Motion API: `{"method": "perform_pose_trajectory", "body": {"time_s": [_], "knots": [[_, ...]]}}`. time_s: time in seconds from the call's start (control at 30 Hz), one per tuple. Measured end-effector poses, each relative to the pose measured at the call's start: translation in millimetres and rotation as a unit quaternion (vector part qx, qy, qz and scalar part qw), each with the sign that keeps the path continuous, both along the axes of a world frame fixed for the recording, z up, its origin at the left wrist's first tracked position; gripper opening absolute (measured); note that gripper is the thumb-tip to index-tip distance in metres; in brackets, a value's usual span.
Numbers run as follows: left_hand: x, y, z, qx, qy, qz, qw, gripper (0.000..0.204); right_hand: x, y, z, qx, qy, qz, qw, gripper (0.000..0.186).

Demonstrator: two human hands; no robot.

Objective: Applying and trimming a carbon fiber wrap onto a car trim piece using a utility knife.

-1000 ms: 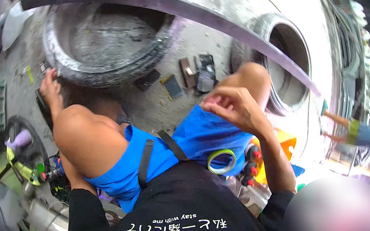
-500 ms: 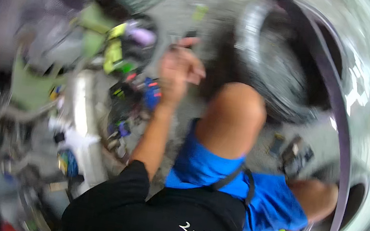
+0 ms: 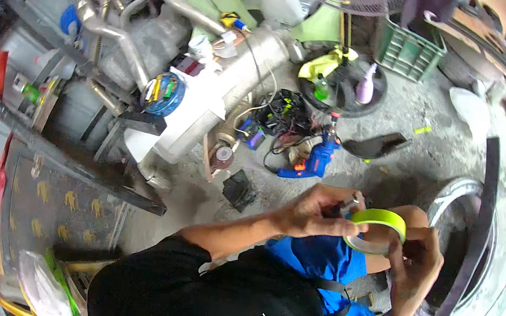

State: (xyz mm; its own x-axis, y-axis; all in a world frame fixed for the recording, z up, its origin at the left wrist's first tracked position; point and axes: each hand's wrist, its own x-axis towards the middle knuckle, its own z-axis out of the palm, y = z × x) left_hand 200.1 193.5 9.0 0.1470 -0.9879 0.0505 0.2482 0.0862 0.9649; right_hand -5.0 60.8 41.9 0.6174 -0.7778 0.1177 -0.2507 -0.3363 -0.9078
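Note:
A roll of bright yellow-green tape [image 3: 380, 216] is held upright in front of my knees. My right hand [image 3: 418, 264] grips its right side, with the fingers bent around the edge. My left hand [image 3: 322, 213] is closed on a small dark and silver cylinder [image 3: 349, 204], whose kind I cannot make out. The left thumb reaches the tape roll's left edge. A blue power drill [image 3: 319, 158] lies on the floor just beyond my left hand.
A silver exhaust muffler [image 3: 208, 109] lies to the left, carrying a blue tape roll [image 3: 164, 94]. Farther off are a pink-purple bottle [image 3: 365, 86] and a green crate [image 3: 410, 49]. A dark curved bar [image 3: 487, 212] rises at the right beside a tyre [image 3: 450, 194].
My view has swung leftward. My left hand, earlier stretched forward, has come back beside the tape roll. My right hand has brought the roll up from low at the right.

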Motion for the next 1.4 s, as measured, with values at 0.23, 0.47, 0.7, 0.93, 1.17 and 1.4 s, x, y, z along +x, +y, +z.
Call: {"method": "perform_pose_trajectory", "body": {"time_s": [0.23,0.47,0.7,0.93,1.17,1.4], "knots": [[124,68,11,0.278,-0.366,0.278,0.843,0.023,-8,-32,17,-0.007,0.052,0.017,0.998,0.048],[368,251,-55,0.209,-0.631,0.509,0.547,0.029,-240,-120,-17,-0.011,0.293,-0.153,0.944,0.034],[485,333,-72,0.318,-0.676,0.498,0.440,0.045,-482,-108,-60,0.002,0.277,-0.273,0.921,0.035],[504,335,-76,0.068,-0.899,0.277,0.331,0.027,-486,-67,-66,-0.038,0.302,-0.383,0.872,0.045],[404,94,-131,0.029,-0.723,0.273,0.634,0.026,-430,-111,-134,0.029,0.382,-0.367,0.848,0.091],[65,-83,-72,-0.048,-0.478,0.195,0.855,0.044,-388,-157,-215,0.030,0.487,-0.377,0.788,0.100]]}}
